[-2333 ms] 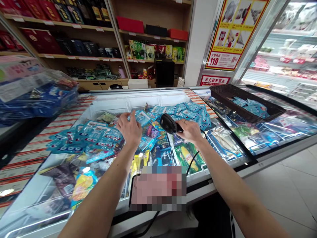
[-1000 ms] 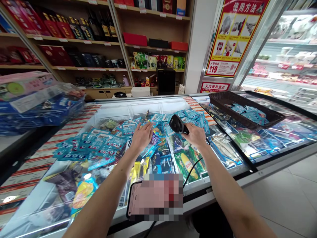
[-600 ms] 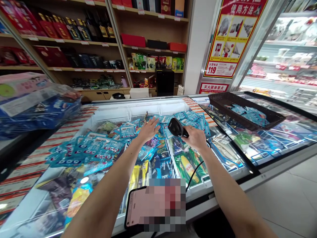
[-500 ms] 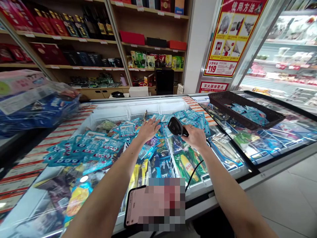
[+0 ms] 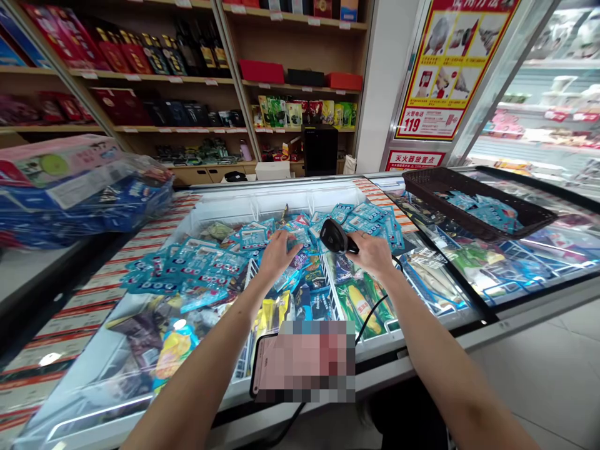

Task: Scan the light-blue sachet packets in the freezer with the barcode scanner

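Observation:
My left hand (image 5: 276, 255) reaches over the chest freezer, its fingers curled and thumb drawn in at the left edge of a blue packet (image 5: 300, 237). The fingertips are partly hidden. My right hand (image 5: 372, 252) is wrapped round the handle of a black barcode scanner (image 5: 334, 236), whose head points left toward that packet. More blue packets lie in a heap (image 5: 204, 262) left of my left hand and in another group (image 5: 372, 219) beyond the scanner. A phone (image 5: 269, 362) with a partly blurred screen lies at the freezer's near edge.
White wire dividers (image 5: 332, 287) separate frozen bags inside the freezer. At the right, a dark brown basket (image 5: 478, 225) holds blue packets on the glass. A plastic-wrapped bundle (image 5: 84, 194) sits at the left. The scanner's black cable (image 5: 372, 309) runs down to the near edge.
My left hand has gone from spread fingers to a curled grip at a packet and drawn slightly left. The right hand keeps the scanner nearly still. The view has shifted slightly.

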### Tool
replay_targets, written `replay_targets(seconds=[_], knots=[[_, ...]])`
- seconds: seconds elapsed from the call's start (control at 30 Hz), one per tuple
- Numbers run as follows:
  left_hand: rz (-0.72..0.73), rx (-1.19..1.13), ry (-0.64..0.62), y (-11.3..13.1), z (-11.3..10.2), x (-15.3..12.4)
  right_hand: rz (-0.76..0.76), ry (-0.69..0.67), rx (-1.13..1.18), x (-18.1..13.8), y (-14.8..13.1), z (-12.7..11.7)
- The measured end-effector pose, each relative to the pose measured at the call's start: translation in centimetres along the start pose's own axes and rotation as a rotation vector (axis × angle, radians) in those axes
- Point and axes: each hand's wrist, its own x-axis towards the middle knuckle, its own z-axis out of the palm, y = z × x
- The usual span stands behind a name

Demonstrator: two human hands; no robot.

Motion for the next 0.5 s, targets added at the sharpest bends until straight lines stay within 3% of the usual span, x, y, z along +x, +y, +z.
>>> replay_targets(seconds=[0.13, 0.27, 0.5], knots=[[-0.114, 0.144, 0.113, 0.7, 0.4, -0.7, -0.001, 0.0, -0.005, 0.0, 0.0, 0.0], [-0.235, 0.239, 0.081, 1.6, 0.4, -1.3, -0.018, -0.013, -0.016, 0.0, -0.1, 0.1], [-0.203, 0.016, -0.015, 0.5, -0.3, -1.4, -0.065, -0.038, -0.012, -0.2, -0.6, 0.3]])
